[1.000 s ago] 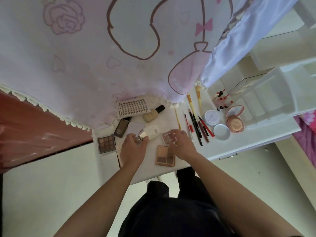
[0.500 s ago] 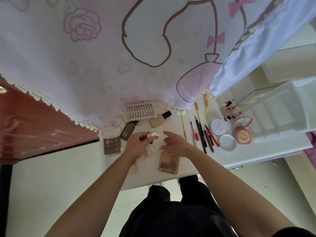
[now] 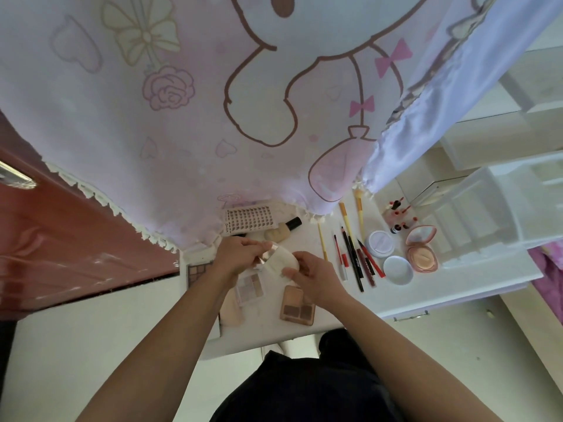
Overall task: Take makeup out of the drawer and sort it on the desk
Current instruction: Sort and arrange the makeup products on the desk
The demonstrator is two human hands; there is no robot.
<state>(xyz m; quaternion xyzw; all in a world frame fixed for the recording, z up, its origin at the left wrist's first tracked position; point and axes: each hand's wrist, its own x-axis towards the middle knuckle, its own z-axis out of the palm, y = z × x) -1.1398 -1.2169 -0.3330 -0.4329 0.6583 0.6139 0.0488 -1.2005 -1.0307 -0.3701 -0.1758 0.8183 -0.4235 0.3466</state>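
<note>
The left hand [image 3: 240, 257] is curled around the rose-gold end of a white case [image 3: 281, 261], fingers wrapped over the top and thumb beneath. The right hand [image 3: 316, 275] grasps the case's other end, thumb laid along the white side and fingers bent over the edge. Both hands hold the case over the desk [image 3: 457, 287], just beyond the tan palette [image 3: 297, 304] that lies near the desk's front edge.

The case is rounded and matt white, with a shiny metallic band at one end; whether it is a compact or a bottle cannot be told.

Just left of the tan palette lies a pale palette [image 3: 249, 286] under a clear lid. Further beyond the tan palette sit a beige bottle [image 3: 281, 231] with a black cap and a sheet of nail tips [image 3: 248, 217]; the print on the sheet's edge is too small to read. Right of the tan palette runs a row of pencils [image 3: 350, 254]; lettering on the black one is unreadable. Further right are a round white jar [image 3: 379, 243] and an open pink compact [image 3: 422, 254]
</note>
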